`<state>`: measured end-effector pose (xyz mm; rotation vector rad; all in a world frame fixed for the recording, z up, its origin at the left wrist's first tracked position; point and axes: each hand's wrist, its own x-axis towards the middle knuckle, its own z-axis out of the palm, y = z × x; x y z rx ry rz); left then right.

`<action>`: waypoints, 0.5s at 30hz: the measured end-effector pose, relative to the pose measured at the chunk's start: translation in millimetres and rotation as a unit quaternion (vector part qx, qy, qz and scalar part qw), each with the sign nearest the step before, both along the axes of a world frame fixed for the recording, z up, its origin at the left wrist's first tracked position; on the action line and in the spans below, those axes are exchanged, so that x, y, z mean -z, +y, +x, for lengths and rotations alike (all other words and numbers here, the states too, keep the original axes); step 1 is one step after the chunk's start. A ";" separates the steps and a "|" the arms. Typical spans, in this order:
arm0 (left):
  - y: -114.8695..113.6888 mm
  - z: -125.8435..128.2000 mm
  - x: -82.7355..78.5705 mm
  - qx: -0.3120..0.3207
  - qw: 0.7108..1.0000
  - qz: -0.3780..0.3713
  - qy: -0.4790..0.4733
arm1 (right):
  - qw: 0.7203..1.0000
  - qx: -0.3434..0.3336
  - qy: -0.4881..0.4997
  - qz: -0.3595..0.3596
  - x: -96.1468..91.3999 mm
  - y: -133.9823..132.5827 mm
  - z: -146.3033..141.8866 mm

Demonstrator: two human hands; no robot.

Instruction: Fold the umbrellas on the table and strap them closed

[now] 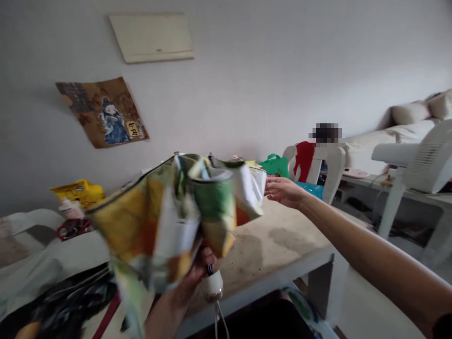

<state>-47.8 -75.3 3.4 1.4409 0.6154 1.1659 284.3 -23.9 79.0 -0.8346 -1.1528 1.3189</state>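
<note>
A half-folded umbrella (215,202) with green, yellow, orange and white fabric fills the middle of the head view, blurred in places. My left hand (197,270) is wrapped round its shaft just above the white handle (213,286), from which a pale cord loop hangs. Loose folds of fabric cover part of that hand. To the right, my right hand (284,190) reaches out with its fingers stretched toward the far edge of the fabric. Its fingertips are at that edge; whether they press on it I cannot tell.
Under the umbrella stands a worn table (282,235). At left are a yellow bag (79,193), a bottle (70,208) and red-handled scissors (72,228). A green bag (275,165), a white chair (334,172) and a fan (420,160) stand right. Behind the chair is a person (325,134).
</note>
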 end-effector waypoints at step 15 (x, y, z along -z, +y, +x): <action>-15.1 29.8 -10.3 0.052 0.823 -0.379 -0.420 | 0.973 -0.158 0.166 0.008 59.0 -24.8 -55.2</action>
